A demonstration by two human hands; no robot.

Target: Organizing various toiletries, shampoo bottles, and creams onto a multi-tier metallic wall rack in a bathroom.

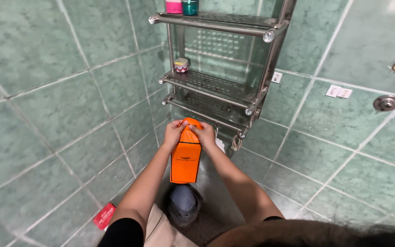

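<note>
Two hands are seen at the top of an orange box (186, 160), held upright in mid-air before a green tiled corner. Nearest, a red packet (104, 216) lies low left and a dark blue-grey bin (184, 203) sits under the box. The left hand (173, 132) is closed on the box's top flap at the left; the right hand (204, 133) is pinched on it at the right. The flap is half raised, not fully opened; nothing is out yet. Farther off, a steel corner rack (216, 84) is mounted, with a small jar (181, 65) on its middle shelf.
</note>
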